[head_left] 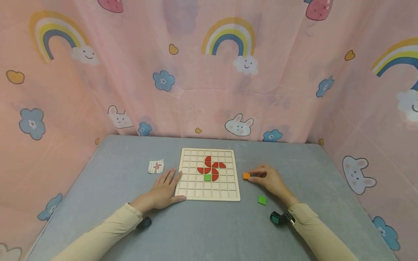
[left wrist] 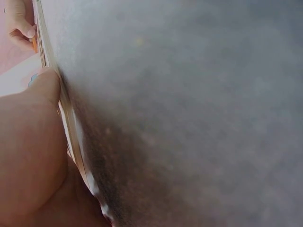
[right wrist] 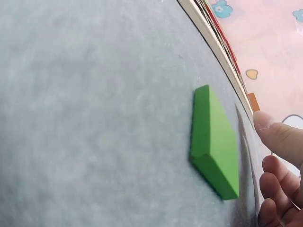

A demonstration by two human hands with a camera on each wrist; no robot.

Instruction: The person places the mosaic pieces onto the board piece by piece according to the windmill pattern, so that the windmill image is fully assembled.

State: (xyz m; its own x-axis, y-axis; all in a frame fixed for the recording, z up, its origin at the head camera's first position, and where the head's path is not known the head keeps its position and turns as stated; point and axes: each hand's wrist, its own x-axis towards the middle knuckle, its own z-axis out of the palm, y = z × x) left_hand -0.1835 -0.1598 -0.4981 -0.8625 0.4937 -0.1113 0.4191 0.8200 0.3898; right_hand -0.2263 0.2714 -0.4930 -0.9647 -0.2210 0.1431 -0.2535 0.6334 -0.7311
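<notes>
A pale wooden grid board (head_left: 192, 188) lies on the table, carrying several red quarter-round pieces (head_left: 208, 161) in a pinwheel and one green square tile (head_left: 207, 177) just below them. My left hand (head_left: 161, 192) rests at the board's left edge with its fingers spread, the thumb at the front corner. To the right of the board, my right hand (head_left: 269, 179) pinches an orange square tile (head_left: 246, 176) between thumb and fingers; the tile (right wrist: 253, 103) is partly covered by the thumb in the right wrist view. Closer to me lies a loose green tile (head_left: 262, 200), seen large (right wrist: 215, 144) beneath that hand.
A small pattern card (head_left: 156, 166) showing a pinwheel on a grid lies left of the board. Both wrists wear dark strapped devices (head_left: 277, 218). The grey table (head_left: 209, 232) ends at a pink patterned curtain (head_left: 196, 108) behind and at the sides.
</notes>
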